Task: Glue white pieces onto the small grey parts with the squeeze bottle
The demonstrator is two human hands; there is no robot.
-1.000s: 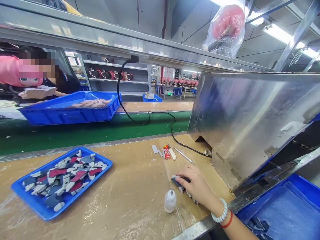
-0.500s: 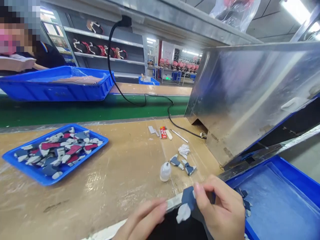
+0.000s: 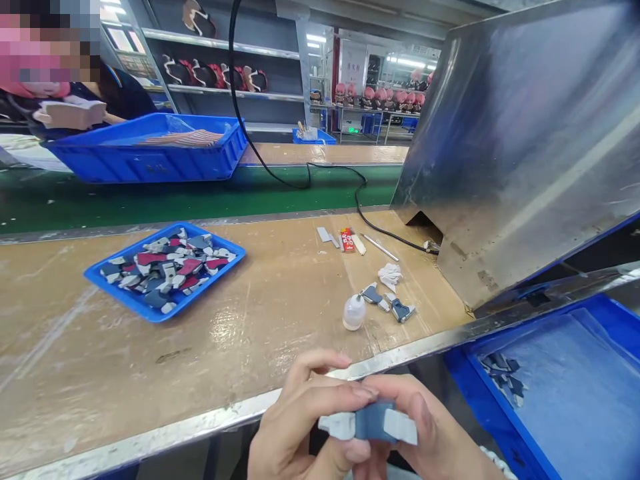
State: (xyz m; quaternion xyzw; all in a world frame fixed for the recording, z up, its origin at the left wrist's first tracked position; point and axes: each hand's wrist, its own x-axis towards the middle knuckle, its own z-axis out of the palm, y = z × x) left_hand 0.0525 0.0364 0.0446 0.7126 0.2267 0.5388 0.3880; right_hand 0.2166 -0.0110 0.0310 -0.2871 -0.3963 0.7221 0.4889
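Note:
Both hands meet at the table's front edge around one small blue-and-white moulded piece [image 3: 376, 423]. My left hand [image 3: 305, 417] pinches its white left end between thumb and fingers. On the other side, my right hand [image 3: 425, 427] grips the piece near its right white end; some of its fingers are hidden behind. Just beyond the hands stands a small translucent bottle [image 3: 355, 313] with a thin tip. Two similar blue-and-white pieces [image 3: 400, 308] lie beside it, with a crumpled white tissue [image 3: 390, 275] behind them.
A blue tray [image 3: 150, 315] of blue, white and red pieces sits at left. Small flat tools and a red packet [image 3: 347, 240] lie farther back. A metal hood [image 3: 480, 167] stands at right, above a blue bin [image 3: 475, 387] holding several pieces. A person works across the green belt [image 3: 200, 199].
The left hand has come over to the piece and now grips it together with the right. The piece has turned lengthwise across the view. My view has shifted, moving the table scene rightward and up.

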